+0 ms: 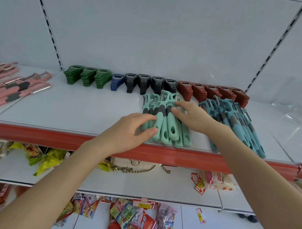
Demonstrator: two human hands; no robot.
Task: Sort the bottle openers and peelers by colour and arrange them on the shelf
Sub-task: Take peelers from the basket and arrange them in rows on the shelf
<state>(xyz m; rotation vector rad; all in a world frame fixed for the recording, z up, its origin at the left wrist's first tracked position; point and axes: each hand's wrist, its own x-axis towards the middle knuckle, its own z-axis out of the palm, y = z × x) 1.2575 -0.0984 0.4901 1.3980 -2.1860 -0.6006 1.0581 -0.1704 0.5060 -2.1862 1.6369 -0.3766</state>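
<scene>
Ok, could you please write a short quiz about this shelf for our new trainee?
1. True or false: the red bottle openers stand at the right end of the back row.
2. Which colour are the peelers that the left hand and the right hand touch? A pink, B mint, C blue.
3. Fill in: the blue bottle openers stand between the green bottle openers and the ____ ones.
Key: 1 true; 2 B; 3 dark grey.
</scene>
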